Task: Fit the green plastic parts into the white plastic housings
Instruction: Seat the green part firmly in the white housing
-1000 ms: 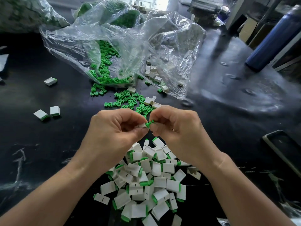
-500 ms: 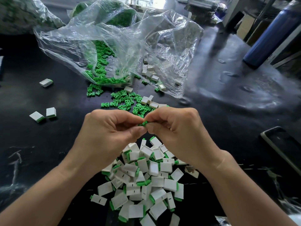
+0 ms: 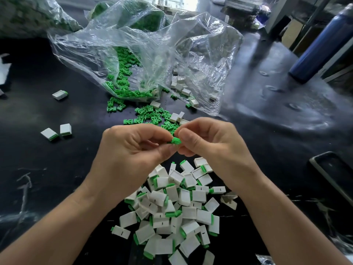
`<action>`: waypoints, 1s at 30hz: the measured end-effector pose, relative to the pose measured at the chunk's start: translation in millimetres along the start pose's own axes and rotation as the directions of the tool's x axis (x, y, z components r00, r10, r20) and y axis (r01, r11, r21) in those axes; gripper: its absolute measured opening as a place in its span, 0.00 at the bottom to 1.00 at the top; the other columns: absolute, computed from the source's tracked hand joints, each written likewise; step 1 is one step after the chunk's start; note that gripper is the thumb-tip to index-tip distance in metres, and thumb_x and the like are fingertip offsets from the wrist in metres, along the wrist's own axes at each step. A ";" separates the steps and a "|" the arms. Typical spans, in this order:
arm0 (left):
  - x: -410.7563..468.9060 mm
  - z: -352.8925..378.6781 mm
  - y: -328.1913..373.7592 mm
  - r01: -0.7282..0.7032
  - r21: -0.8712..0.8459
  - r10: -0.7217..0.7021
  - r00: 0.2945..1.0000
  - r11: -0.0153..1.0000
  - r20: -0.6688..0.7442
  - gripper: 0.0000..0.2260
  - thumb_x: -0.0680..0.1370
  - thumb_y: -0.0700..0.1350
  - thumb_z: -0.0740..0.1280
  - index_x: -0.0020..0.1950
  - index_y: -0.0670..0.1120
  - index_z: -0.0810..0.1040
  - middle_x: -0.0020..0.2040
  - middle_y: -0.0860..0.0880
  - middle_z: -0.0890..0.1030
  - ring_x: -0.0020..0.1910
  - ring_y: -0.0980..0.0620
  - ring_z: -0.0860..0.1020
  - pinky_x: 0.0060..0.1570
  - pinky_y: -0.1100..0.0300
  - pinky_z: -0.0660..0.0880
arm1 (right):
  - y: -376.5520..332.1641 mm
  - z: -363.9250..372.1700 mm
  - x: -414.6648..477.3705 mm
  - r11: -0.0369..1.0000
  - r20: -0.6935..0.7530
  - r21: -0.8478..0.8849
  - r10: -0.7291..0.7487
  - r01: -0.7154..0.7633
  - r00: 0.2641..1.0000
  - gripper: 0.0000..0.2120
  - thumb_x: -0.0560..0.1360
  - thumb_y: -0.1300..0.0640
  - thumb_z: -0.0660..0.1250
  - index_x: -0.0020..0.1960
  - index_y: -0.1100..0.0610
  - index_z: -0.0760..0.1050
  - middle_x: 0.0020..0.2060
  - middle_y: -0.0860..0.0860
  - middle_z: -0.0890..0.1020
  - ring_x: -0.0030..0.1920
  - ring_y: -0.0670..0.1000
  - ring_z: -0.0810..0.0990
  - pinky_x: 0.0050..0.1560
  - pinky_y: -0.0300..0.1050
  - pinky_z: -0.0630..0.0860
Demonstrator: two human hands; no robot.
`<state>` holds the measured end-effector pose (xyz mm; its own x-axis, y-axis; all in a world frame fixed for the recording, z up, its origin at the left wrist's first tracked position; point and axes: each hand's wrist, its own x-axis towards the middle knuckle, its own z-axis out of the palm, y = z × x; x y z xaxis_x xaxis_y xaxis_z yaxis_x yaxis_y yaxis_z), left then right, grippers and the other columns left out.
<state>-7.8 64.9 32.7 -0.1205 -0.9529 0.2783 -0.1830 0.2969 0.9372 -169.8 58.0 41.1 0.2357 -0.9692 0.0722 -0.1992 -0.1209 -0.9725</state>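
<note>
green part (image 3: 176, 140), small and bright, sits up off the table between the two hands, just above the near pile. right hand (image 3: 212, 144) pinches it from the right side, thumb and forefinger closed on it, the other fingers curled in below. left hand (image 3: 133, 152) meets it from the left, fingers curled and thumb tip pressed up against the part's left end, so both hands have hold of the same piece. whether a white housing is tucked in the left fingers can't be told, it's hidden.

below the wrists lies a heap of white housings (image 3: 172, 213) with green ends showing, tumbled every which way on the black table (image 3: 47, 169). beyond the hands, loose green parts (image 3: 150, 116) are scattered on the table, a few bare white housings among them. behind those a clear plastic bag (image 3: 145, 54) lies open and crumpled, more green parts inside on its left and some white housings (image 3: 179, 84) inside on its right.

off to the left are three stray fitted pieces: one alone (image 3: 59, 94) farther back, and a pair (image 3: 65, 129) side by side nearer. a blue bottle (image 3: 321, 46) stands at the far right, and a dark flat object with a rim (image 3: 332, 175) lies at the right edge.
</note>
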 end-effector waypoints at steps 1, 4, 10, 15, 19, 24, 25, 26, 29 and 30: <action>0.1 0.2 0.1 -0.015 -0.001 0.015 1.000 1.000 -0.003 0.06 0.62 0.48 0.74 0.37 0.53 0.82 0.33 0.53 0.83 0.31 0.51 0.81 0.34 0.59 0.80 | -0.6 -1.0 0.5 0.995 0.044 0.040 0.090 -0.092 0.995 0.17 0.66 0.46 0.65 0.46 0.57 0.78 0.34 0.48 0.81 0.35 0.44 0.80 0.38 0.37 0.78; -0.5 0.4 -0.6 -0.083 0.069 0.079 0.996 0.994 0.051 0.04 0.62 0.47 0.74 0.36 0.51 0.83 0.35 0.58 0.82 0.33 0.58 0.77 0.37 0.65 0.75 | -0.1 2.6 1.4 0.957 0.254 0.120 0.228 -0.265 0.940 0.27 0.65 0.40 0.58 0.48 0.63 0.76 0.35 0.50 0.79 0.34 0.47 0.77 0.38 0.40 0.76; 2.4 -1.0 0.1 -0.197 0.150 0.183 0.978 0.969 0.100 0.13 0.66 0.54 0.68 0.49 0.57 0.79 0.42 0.56 0.81 0.41 0.58 0.76 0.44 0.59 0.72 | 0.5 8.3 -1.1 0.909 0.420 0.201 0.255 -0.364 0.871 0.27 0.71 0.38 0.51 0.42 0.59 0.78 0.31 0.50 0.78 0.31 0.48 0.74 0.34 0.38 0.72; 0.3 0.8 -1.0 -0.169 -0.015 0.170 0.981 0.985 0.093 0.09 0.66 0.50 0.70 0.44 0.54 0.82 0.39 0.51 0.82 0.39 0.46 0.80 0.41 0.41 0.76 | 0.0 8.5 -3.7 0.878 0.449 0.262 0.257 -0.401 0.856 0.32 0.65 0.35 0.58 0.42 0.66 0.72 0.28 0.46 0.71 0.28 0.45 0.67 0.30 0.35 0.67; 0.7 -0.5 -1.7 -0.137 -0.109 0.151 0.980 0.985 0.127 0.08 0.65 0.48 0.71 0.43 0.48 0.83 0.37 0.44 0.81 0.37 0.36 0.78 0.37 0.40 0.76 | -5.0 8.6 -3.8 0.824 0.452 0.339 0.281 -0.454 0.847 0.22 0.67 0.40 0.58 0.47 0.59 0.70 0.28 0.47 0.65 0.27 0.43 0.62 0.29 0.33 0.62; 2.0 -1.1 -1.7 -0.147 -0.083 0.157 0.977 0.986 0.142 0.09 0.65 0.49 0.70 0.43 0.50 0.82 0.40 0.45 0.82 0.38 0.42 0.80 0.37 0.44 0.78 | -7.0 12.0 -4.2 0.775 0.446 0.388 0.316 -0.499 0.838 0.18 0.66 0.42 0.63 0.40 0.58 0.69 0.26 0.46 0.64 0.26 0.43 0.60 0.28 0.33 0.57; 2.1 -1.3 -1.9 -0.154 -0.074 0.164 0.976 0.985 0.144 0.09 0.65 0.49 0.70 0.44 0.50 0.82 0.40 0.45 0.82 0.38 0.43 0.80 0.37 0.44 0.78 | -7.0 12.4 -4.5 0.772 0.441 0.398 0.314 -0.496 0.841 0.17 0.68 0.42 0.64 0.39 0.57 0.68 0.26 0.46 0.64 0.25 0.42 0.60 0.27 0.33 0.57; 1.9 -1.4 -2.3 -0.160 -0.069 0.169 0.975 0.985 0.144 0.10 0.65 0.48 0.70 0.45 0.50 0.82 0.40 0.46 0.82 0.37 0.43 0.81 0.36 0.45 0.78 | -6.7 13.1 -4.6 0.770 0.435 0.403 0.315 -0.495 0.844 0.17 0.68 0.43 0.65 0.40 0.57 0.69 0.26 0.46 0.64 0.25 0.42 0.60 0.26 0.32 0.57; 1.9 -1.8 -3.5 -0.164 -0.059 0.171 0.977 0.985 0.131 0.09 0.65 0.49 0.70 0.44 0.51 0.82 0.40 0.48 0.82 0.38 0.46 0.81 0.37 0.46 0.78 | -6.4 15.1 -4.3 0.765 0.426 0.413 0.318 -0.495 0.847 0.19 0.69 0.43 0.66 0.48 0.57 0.69 0.26 0.45 0.63 0.24 0.42 0.59 0.25 0.32 0.57; 2.1 -2.0 -4.0 -0.168 -0.047 0.173 0.977 0.985 0.129 0.09 0.65 0.49 0.70 0.44 0.52 0.82 0.41 0.49 0.83 0.38 0.46 0.81 0.37 0.47 0.78 | -6.1 15.8 -4.2 0.764 0.421 0.419 0.315 -0.490 0.850 0.17 0.70 0.44 0.66 0.46 0.57 0.69 0.25 0.45 0.63 0.24 0.42 0.59 0.26 0.32 0.56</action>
<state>-5.4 61.6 30.0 -0.2748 -0.8712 0.4068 -0.1136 0.4496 0.8860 -154.5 66.2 43.2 0.5383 -0.7719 -0.3383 0.1304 0.4729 -0.8714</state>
